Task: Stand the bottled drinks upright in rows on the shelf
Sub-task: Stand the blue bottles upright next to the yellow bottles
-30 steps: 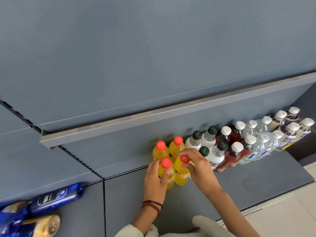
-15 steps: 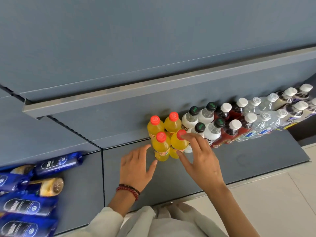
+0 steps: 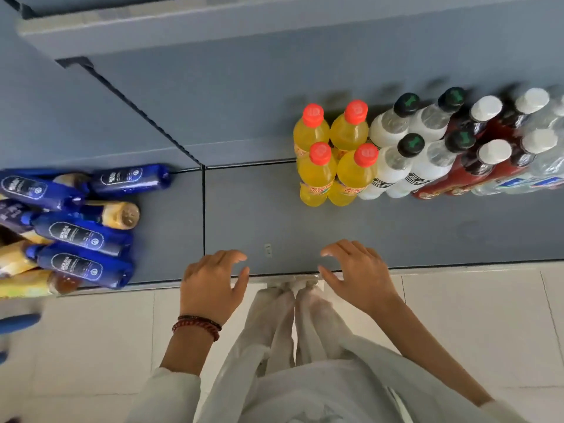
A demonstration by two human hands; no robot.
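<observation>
Left hand [image 3: 213,282], right hand [image 3: 360,276]: empty, fingers loose. 4 yellow bottles [image 3: 317,175] stand in rows; next move probably a grip on a lying blue bottle [image 3: 76,236].

Clear bottles [image 3: 546,169] on the R are cut off by the edge. Blue bottles [image 3: 73,236] piled on the L are cut off too, w/ tan bottles [image 3: 117,212] partly hid under them. Blue blob [image 3: 18,323] on the floor [image 3: 457,315]: too blurry to tell. Small tag [image 3: 268,250] on the shelf [image 3: 396,233]: too tiny to read.
</observation>
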